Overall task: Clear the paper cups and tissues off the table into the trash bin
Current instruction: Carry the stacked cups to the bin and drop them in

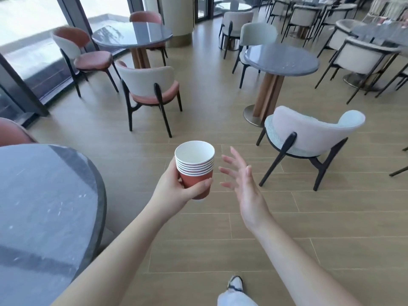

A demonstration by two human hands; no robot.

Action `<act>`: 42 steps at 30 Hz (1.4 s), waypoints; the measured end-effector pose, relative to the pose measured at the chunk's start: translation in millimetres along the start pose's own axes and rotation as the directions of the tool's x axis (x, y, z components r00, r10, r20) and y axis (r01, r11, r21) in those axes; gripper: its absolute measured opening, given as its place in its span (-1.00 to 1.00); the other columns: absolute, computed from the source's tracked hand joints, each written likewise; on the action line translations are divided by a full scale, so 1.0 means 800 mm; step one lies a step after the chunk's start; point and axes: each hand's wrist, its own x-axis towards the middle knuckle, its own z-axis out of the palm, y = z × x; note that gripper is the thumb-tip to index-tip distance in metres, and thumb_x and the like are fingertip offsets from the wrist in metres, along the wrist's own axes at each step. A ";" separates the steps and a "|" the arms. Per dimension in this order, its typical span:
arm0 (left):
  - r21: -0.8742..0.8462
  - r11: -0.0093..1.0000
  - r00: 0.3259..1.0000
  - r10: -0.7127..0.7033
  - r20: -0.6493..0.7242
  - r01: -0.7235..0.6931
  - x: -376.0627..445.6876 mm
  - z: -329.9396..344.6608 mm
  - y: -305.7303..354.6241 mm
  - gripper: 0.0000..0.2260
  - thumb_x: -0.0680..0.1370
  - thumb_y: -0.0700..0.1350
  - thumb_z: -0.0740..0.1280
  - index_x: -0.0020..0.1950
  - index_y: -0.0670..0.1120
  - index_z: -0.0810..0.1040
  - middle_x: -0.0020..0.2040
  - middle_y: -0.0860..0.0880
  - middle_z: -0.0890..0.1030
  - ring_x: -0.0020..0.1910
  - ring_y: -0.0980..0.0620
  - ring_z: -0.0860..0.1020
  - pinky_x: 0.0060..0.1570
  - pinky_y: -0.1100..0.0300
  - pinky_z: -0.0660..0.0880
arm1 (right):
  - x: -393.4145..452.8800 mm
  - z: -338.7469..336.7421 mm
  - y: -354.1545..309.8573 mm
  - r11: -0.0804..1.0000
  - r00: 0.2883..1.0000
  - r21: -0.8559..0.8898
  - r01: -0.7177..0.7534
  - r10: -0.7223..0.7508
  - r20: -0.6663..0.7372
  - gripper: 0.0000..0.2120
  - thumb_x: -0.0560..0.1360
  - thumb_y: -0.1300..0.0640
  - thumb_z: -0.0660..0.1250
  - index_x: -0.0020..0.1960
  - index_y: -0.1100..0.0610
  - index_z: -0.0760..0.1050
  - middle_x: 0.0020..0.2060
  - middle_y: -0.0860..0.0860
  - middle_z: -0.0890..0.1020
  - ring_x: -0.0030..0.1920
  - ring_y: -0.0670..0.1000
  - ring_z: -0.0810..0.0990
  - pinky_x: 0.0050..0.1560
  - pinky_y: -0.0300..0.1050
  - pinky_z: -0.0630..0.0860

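Terracotta paper cups (195, 171), nested in a stack with white rolled rims, sit upright in the left hand (176, 188), fingers curled round the smooth wall. Just beside them the right hand (245, 184) hovers, fingers spread, holding nothing. Left lies a round, speckled grey tabletop (44, 206).

Stacked cups (195, 166) in left hand (174, 191); right hand (242, 184) just beside; table (44, 206) left.

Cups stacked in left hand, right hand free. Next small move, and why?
Probably carry the stack of cups on toward a bin: the left hand grips it over the floor, the right hand is open beside it, and no trash bin is in view yet.
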 end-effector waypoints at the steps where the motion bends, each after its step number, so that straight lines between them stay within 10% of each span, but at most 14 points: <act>1: 0.003 1.000 1.000 -0.005 0.001 0.005 0.023 0.007 -0.003 -0.37 0.26 0.20 0.57 0.29 0.24 0.46 0.15 0.26 0.65 0.15 0.24 0.61 -0.01 0.39 0.53 | 0.022 -0.009 0.006 1.000 1.000 0.008 -0.004 0.004 -0.002 -0.17 0.38 -0.63 -0.01 0.52 -0.23 0.24 0.39 -0.18 0.49 0.35 -0.08 0.52 0.19 -0.11 0.49; 14: 0.023 0.997 0.994 -0.068 -0.089 0.070 0.319 0.068 -0.017 -0.33 0.24 0.20 0.59 0.31 0.22 0.47 0.14 0.25 0.66 0.14 0.24 0.62 -0.01 0.35 0.55 | 0.334 -0.132 0.037 0.999 0.999 -0.038 0.036 -0.035 0.025 -0.21 0.42 -0.60 -0.09 0.53 -0.25 0.20 0.43 -0.14 0.45 0.37 -0.10 0.49 0.26 -0.06 0.48; 30: 0.058 0.998 0.994 -0.033 -0.103 0.039 0.669 -0.050 -0.075 -0.40 0.23 0.17 0.61 0.20 0.39 0.46 0.12 0.28 0.66 0.12 0.27 0.61 -0.06 0.43 0.52 | 0.700 -0.071 0.099 0.997 0.999 -0.075 0.009 -0.005 0.052 -0.28 0.41 -0.60 -0.07 0.48 -0.31 0.21 0.41 -0.11 0.46 0.31 -0.06 0.54 0.30 0.07 0.51; 42: 0.009 0.999 0.999 -0.033 -0.042 0.033 0.944 -0.067 -0.082 -0.28 0.25 0.16 0.58 0.38 0.16 0.46 0.19 0.18 0.66 0.19 0.19 0.61 0.10 0.27 0.54 | 0.955 -0.091 0.121 0.998 1.000 -0.070 0.004 -0.005 -0.004 -0.25 0.39 -0.61 -0.05 0.48 -0.30 0.23 0.40 -0.13 0.47 0.31 -0.06 0.55 0.23 -0.02 0.51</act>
